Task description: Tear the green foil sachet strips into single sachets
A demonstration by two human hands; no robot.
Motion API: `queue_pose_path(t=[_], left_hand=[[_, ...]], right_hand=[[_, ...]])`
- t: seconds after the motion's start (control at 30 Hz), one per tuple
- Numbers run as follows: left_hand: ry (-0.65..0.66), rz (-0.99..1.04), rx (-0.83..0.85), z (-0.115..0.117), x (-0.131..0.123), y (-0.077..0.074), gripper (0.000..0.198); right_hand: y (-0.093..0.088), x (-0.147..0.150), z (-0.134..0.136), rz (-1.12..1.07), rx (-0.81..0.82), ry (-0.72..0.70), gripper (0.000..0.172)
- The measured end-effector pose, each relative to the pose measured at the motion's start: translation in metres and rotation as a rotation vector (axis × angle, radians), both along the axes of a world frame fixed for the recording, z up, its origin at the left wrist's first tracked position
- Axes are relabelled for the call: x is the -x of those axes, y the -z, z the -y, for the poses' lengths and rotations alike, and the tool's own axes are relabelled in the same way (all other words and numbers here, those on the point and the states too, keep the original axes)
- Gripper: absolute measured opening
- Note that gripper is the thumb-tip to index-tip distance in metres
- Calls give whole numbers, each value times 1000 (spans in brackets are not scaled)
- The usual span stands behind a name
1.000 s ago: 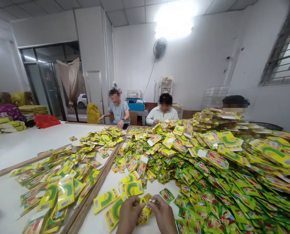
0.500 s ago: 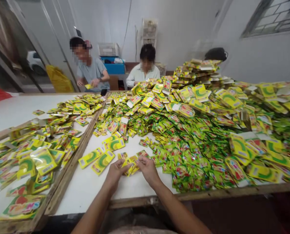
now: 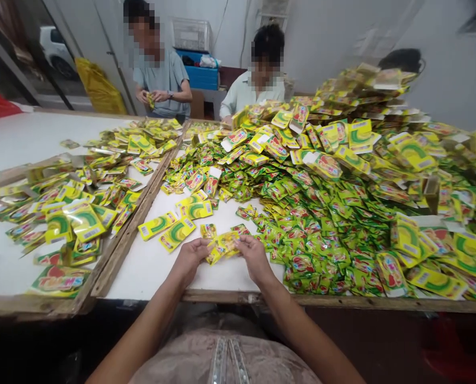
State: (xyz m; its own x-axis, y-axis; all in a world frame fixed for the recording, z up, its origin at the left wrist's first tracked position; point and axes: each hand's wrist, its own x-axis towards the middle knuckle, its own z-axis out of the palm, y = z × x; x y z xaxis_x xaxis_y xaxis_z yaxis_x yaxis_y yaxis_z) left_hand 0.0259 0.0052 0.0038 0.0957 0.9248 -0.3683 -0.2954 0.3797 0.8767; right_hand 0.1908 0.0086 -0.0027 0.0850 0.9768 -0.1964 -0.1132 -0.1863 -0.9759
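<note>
My left hand (image 3: 193,257) pinches the left end of some small yellow sachets (image 3: 223,246) held just above the white table. My right hand (image 3: 256,258) grips their right end between thumb and fingers. Whether the sachets are joined or overlapping, I cannot tell. Just beyond my fingers lie a loose yellow sachet (image 3: 208,230) and a dark green and red one (image 3: 241,229). Several flat yellow boxes with a green curved print, such as this yellow box (image 3: 177,233), rest to the left of my hands. Right of my right hand spreads a large heap of green sachets (image 3: 313,250).
Yellow boxes (image 3: 411,152) are piled over the heap at the right and back. A wooden divider (image 3: 142,213) runs along the table, with more boxes (image 3: 81,221) left of it. Two people (image 3: 163,74) (image 3: 257,88) work across the table. A wooden edge (image 3: 341,302) borders the front.
The view has tilted down, so the table sits higher in it. My hands are slightly farther apart, and more of the held sachets shows. The left co-worker's hands have come together.
</note>
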Motion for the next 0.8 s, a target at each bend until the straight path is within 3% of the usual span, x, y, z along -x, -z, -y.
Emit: queue_pose_path(t=[0.2,0.33,0.43,0.5,0.57,0.67,0.8], left_hand=[[6,-400,-149,-2,7,16,25],[-46,-615,-300,-1,7,12,24],[75,-446,-324,0,4,7,39],[149,-324,-245,0,3,5,34],[106,-244,-143,0,5,3,30],[0,-106,-23,1,10,0,35],[-62,117,84,5,14,-4,32]], right_hand=[[12,-6,-4,180,-42,66,30],[11,-8,0,273,-107,-12,27],[3,-3,5,400,-182,-240,20],[-5,-3,0,552,-224,-340,16],[-14,-9,-16,725,-233,-304,18],[-26,-24,-53,1040,-201,-112,25],[-26,-33,-92,1437,-223,-203,24]])
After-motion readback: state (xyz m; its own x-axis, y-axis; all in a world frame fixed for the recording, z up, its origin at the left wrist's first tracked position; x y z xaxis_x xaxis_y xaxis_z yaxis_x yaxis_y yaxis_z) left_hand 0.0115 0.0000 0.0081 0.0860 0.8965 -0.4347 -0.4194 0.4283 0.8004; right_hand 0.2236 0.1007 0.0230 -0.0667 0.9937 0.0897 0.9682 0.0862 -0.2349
